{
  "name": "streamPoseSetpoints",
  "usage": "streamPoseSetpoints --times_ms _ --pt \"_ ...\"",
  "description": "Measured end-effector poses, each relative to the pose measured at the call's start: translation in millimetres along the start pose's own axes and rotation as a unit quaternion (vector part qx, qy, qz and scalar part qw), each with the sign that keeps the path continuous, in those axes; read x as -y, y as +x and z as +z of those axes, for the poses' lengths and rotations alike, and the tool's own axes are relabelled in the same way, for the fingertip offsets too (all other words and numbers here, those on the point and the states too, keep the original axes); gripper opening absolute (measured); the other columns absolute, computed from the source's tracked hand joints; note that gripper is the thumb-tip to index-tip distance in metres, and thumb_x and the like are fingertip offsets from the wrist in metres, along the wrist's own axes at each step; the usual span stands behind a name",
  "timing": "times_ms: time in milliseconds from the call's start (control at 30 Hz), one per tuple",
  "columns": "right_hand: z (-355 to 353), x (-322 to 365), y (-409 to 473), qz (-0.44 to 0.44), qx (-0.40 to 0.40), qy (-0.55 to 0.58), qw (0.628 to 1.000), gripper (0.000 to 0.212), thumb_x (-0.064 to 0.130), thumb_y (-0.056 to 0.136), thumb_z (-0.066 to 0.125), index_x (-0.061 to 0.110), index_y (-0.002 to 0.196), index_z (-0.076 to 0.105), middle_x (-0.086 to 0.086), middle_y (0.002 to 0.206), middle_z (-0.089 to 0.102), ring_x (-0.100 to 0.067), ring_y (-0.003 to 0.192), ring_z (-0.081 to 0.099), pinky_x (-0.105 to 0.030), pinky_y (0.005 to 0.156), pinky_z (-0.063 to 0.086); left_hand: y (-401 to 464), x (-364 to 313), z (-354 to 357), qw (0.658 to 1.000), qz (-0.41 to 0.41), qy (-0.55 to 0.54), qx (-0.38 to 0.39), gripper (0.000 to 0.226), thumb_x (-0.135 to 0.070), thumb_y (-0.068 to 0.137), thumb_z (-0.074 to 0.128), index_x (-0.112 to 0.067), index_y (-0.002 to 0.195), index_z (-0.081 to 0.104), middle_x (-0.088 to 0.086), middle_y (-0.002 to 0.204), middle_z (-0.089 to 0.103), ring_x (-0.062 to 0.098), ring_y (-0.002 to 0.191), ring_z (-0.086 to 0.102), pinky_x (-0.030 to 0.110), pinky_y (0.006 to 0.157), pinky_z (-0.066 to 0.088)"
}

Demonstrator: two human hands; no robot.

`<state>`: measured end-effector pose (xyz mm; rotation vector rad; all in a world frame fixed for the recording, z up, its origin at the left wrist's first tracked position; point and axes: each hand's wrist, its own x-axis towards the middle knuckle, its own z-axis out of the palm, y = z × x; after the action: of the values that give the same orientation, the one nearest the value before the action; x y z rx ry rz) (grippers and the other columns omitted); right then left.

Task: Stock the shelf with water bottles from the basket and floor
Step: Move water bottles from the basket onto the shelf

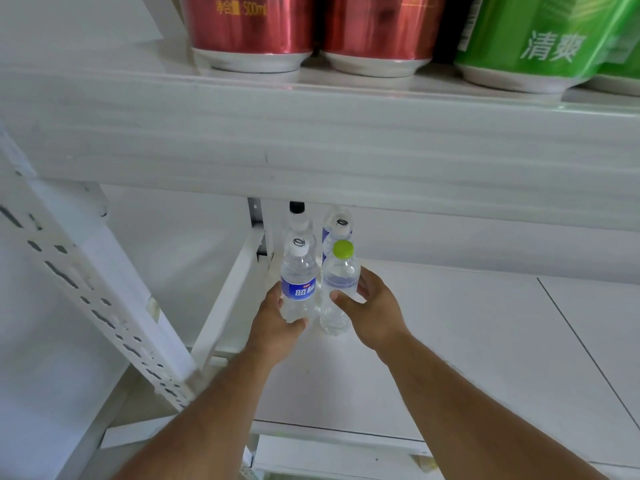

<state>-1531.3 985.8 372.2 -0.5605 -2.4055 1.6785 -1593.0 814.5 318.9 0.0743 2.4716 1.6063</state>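
- White shelf (pixel 450 341), far left corner filling up in rows.
- Left hand (pixel 277 323) grips the blue-label bottle (pixel 298 285); right hand (pixel 372 306) grasps the green-cap bottle (pixel 339 285), both placed upright to extend the rows.

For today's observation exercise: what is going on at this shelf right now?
A person is stocking water bottles on a white shelf. The left hand grips a blue-labelled bottle, the right hand a green-capped bottle. Both stand upright in front of two more bottles. Red and green cans sit on the shelf above.
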Motion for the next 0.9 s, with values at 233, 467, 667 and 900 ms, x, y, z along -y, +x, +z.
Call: streamPoseSetpoints --times_ms 233,467,667,900 --pt "-8 3 -35 0.082 0.015 -0.051 0.995 0.083 0.041 0.090 0.069 0.020 0.157 0.024 0.001 0.159 0.036 -0.013 0.143 0.039 -0.030 0.105 0.041 -46 -12 -5 0.993 0.004 0.117 0.007 0.078 -0.025 0.086 0.069 -0.020 0.151 0.027 -0.003 0.148 0.039 0.015 0.135 0.041 0.023 0.104 0.034" --pt "-14 17 -105 0.049 0.092 -0.265 0.959 0.067 0.044 0.100 0.051 0.014 0.155 0.027 -0.003 0.155 0.038 -0.023 0.139 0.040 -0.028 0.103 0.035 -109 -22 -16 0.935 0.050 0.336 0.105 0.074 -0.040 0.092 0.057 -0.027 0.154 0.019 -0.002 0.164 0.009 0.020 0.149 0.019 0.039 0.118 0.029" --pt "-19 2 -161 -0.018 0.143 -0.439 0.887 0.078 0.054 0.100 0.041 0.013 0.160 0.011 -0.006 0.166 0.013 -0.023 0.153 0.011 -0.036 0.123 0.013 -161 -32 -28 0.886 0.091 0.438 0.123 0.070 -0.037 0.093 0.054 -0.028 0.154 0.020 -0.003 0.165 0.005 0.020 0.149 0.017 0.041 0.116 0.030" --pt "-43 -20 -231 -0.069 0.155 -0.447 0.878 0.065 0.047 0.098 0.050 0.009 0.149 0.033 -0.009 0.153 0.040 -0.028 0.141 0.035 -0.040 0.114 0.033 -234 -25 -21 0.907 0.068 0.401 0.109 0.066 -0.036 0.090 0.054 -0.030 0.151 0.029 -0.007 0.163 0.013 0.019 0.146 0.025 0.040 0.115 0.031"
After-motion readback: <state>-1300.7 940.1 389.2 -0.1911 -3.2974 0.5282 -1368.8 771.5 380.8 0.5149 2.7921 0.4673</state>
